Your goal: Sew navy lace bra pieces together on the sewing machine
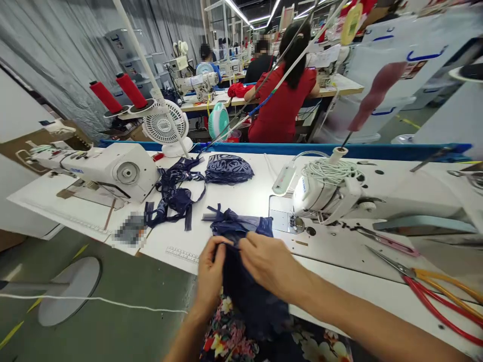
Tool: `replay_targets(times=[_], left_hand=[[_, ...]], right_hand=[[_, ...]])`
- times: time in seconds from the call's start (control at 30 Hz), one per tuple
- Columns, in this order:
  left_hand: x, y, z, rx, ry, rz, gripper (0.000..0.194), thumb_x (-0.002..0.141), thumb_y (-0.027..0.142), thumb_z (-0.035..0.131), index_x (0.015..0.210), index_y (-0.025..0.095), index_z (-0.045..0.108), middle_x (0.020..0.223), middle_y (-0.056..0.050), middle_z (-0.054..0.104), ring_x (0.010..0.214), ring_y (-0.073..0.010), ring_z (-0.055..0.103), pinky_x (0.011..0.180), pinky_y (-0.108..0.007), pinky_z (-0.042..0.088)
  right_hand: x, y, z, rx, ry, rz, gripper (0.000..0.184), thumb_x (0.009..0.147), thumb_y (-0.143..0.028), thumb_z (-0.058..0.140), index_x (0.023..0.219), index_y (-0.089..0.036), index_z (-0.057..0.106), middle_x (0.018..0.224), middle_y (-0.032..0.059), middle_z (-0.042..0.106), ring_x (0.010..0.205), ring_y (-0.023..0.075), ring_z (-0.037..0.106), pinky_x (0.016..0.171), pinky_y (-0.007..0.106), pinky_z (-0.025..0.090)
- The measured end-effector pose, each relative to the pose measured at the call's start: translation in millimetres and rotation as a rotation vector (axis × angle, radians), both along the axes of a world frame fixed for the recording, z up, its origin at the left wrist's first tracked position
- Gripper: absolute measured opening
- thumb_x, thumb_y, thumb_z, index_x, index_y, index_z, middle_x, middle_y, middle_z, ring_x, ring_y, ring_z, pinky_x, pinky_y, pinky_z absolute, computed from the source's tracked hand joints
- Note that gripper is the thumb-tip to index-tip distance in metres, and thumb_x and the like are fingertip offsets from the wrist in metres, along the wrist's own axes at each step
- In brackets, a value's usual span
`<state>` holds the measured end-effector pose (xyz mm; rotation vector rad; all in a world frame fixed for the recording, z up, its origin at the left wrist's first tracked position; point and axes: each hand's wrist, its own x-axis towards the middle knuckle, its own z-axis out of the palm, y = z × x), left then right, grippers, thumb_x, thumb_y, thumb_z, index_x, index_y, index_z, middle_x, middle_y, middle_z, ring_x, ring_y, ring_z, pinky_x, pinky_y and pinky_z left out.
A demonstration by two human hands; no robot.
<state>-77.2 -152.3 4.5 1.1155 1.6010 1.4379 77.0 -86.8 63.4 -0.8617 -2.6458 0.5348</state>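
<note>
My left hand point(212, 264) pinches the edge of a navy fabric garment piece point(245, 296) at the table's front edge. Close beside it, my right hand point(266, 259) grips the same cloth with its fingers pressed together. The lower part of the cloth hangs over my lap, while its sheer upper part point(241, 224) with straps lies on the white table. To the right stands a sewing machine point(320, 193) with its lit needle area. Left of the hands lie a heap of navy bras with straps point(177, 193) and a stack of patterned navy cups point(229, 168).
Orange- and red-handled scissors point(411, 274) and pink-handled thread snips point(392, 241) lie at right. A second sewing machine point(109, 168) stands at left. Behind are a white fan point(166, 123), red thread cones point(118, 93) and a person in red point(277, 105).
</note>
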Motion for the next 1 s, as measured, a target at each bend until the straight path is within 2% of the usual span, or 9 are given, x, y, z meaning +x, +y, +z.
replay_targets(times=[0.13, 0.23, 0.3, 0.37, 0.43, 0.53, 0.7, 0.9, 1.0], left_hand=[[-70.6, -13.6, 25.9, 0.086, 0.361, 0.170, 0.019, 0.091, 0.038, 0.053, 0.090, 0.021, 0.061, 0.086, 0.001, 0.062, 0.083, -0.0169, 0.058, 0.076, -0.026, 0.045], [-114.7, -10.2, 102.9, 0.226, 0.845, 0.106, 0.015, 0.091, 0.032, 0.050, 0.089, 0.025, 0.063, 0.087, 0.006, 0.063, 0.083, -0.0137, 0.058, 0.078, -0.024, 0.043], [-120.1, 7.7, 153.4, 0.295, 1.106, 0.009, 0.017, 0.093, 0.029, 0.048, 0.090, 0.025, 0.064, 0.089, 0.007, 0.061, 0.083, -0.0104, 0.057, 0.081, -0.022, 0.041], [-103.9, 40.5, 175.6, 0.363, 1.229, -0.159, 0.021, 0.094, 0.029, 0.044, 0.091, 0.024, 0.065, 0.092, 0.006, 0.062, 0.084, -0.0102, 0.057, 0.080, -0.022, 0.040], [-70.4, 81.4, 159.3, 0.307, 1.222, -0.451, 0.019, 0.092, 0.024, 0.046, 0.088, 0.022, 0.065, 0.088, 0.004, 0.064, 0.082, -0.0117, 0.058, 0.075, -0.022, 0.041], [-5.6, 131.3, 87.1, 0.090, 1.071, -0.744, 0.018, 0.087, 0.015, 0.053, 0.077, 0.020, 0.067, 0.080, 0.001, 0.067, 0.075, -0.0142, 0.059, 0.069, -0.025, 0.041], [66.7, 146.0, -4.1, 0.116, 0.997, -0.749, 0.011, 0.091, 0.027, 0.060, 0.090, 0.024, 0.070, 0.092, -0.001, 0.069, 0.095, -0.0196, 0.059, 0.085, -0.034, 0.040], [74.7, 146.6, -2.3, 0.070, 0.914, -0.598, 0.011, 0.085, 0.032, 0.069, 0.090, 0.023, 0.065, 0.090, 0.001, 0.066, 0.094, -0.0202, 0.057, 0.085, -0.036, 0.042], [76.6, 137.2, 8.6, 0.102, 1.035, -0.563, 0.018, 0.086, 0.031, 0.067, 0.100, 0.022, 0.062, 0.099, -0.002, 0.067, 0.099, -0.0227, 0.057, 0.085, -0.038, 0.044]], right_hand=[[-68.7, -2.2, 16.9, -0.146, 0.102, 0.099, 0.010, 0.087, -0.020, 0.056, 0.079, -0.018, 0.061, 0.076, 0.0009, 0.065, 0.071, 0.0130, 0.058, 0.063, 0.024, 0.039], [-101.7, -1.7, 44.8, -0.371, 0.313, 0.144, 0.011, 0.089, -0.029, 0.056, 0.084, -0.021, 0.061, 0.074, -0.0061, 0.064, 0.067, 0.0070, 0.058, 0.064, 0.018, 0.041], [-103.0, 1.1, 60.7, -0.780, 0.631, 0.170, 0.017, 0.085, -0.037, 0.062, 0.082, -0.020, 0.060, 0.070, -0.0060, 0.061, 0.062, 0.0068, 0.057, 0.058, 0.018, 0.042], [-85.5, 7.9, 62.8, -1.126, 0.816, 0.116, 0.027, 0.077, -0.045, 0.068, 0.080, -0.019, 0.059, 0.069, -0.0041, 0.060, 0.059, 0.0089, 0.059, 0.054, 0.020, 0.044], [-52.4, 18.2, 46.3, -1.236, 0.743, -0.071, 0.033, 0.075, -0.050, 0.066, 0.083, -0.019, 0.058, 0.071, -0.0015, 0.064, 0.061, 0.0124, 0.064, 0.054, 0.023, 0.047], [10.8, 31.9, -0.7, -1.144, 0.531, -0.423, 0.033, 0.077, -0.050, 0.060, 0.070, -0.019, 0.051, 0.059, -0.0003, 0.062, 0.061, 0.0163, 0.067, 0.053, 0.024, 0.047], [90.2, 32.1, -53.3, -0.872, 0.303, -0.649, 0.028, 0.078, -0.037, 0.065, 0.060, -0.020, 0.050, 0.046, -0.0024, 0.052, 0.046, 0.0140, 0.052, 0.050, 0.026, 0.035], [113.1, 27.3, -70.0, 0.114, -0.009, -0.378, 0.024, 0.096, -0.031, 0.051, 0.114, -0.023, 0.064, 0.089, 0.0047, 0.066, 0.077, 0.0173, 0.062, 0.065, 0.029, 0.039], [113.4, 28.3, -77.0, 0.288, -0.040, -0.298, 0.028, 0.099, -0.029, 0.045, 0.119, -0.019, 0.062, 0.085, 0.0050, 0.064, 0.077, 0.0164, 0.062, 0.068, 0.028, 0.041]])
